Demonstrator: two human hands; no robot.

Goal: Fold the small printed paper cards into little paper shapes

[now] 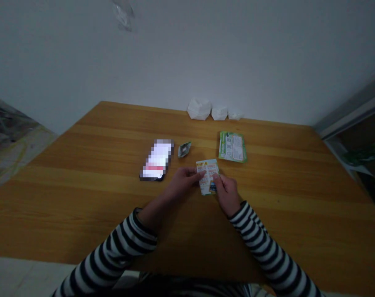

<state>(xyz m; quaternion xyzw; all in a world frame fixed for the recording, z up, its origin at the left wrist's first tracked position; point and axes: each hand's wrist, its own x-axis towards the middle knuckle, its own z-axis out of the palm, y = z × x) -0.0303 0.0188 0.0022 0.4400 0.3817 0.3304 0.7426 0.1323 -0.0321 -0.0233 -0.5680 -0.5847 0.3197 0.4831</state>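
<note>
On the wooden worktop (82,185), from left to right: a flat rectangular item (156,160), pixelated beyond identification, lies left of centre, with a small foil packet (184,149) just beside it. Near the worktop's centre, the left hand (183,184) pinches the left side of a printed paper card (207,176), and the right hand (227,194) pinches its lower right side. A green printed packet (232,147) lies just beyond the card, to the right. Three crumpled white lumps (199,109) sit along the far edge, against the wall (187,49).
</note>
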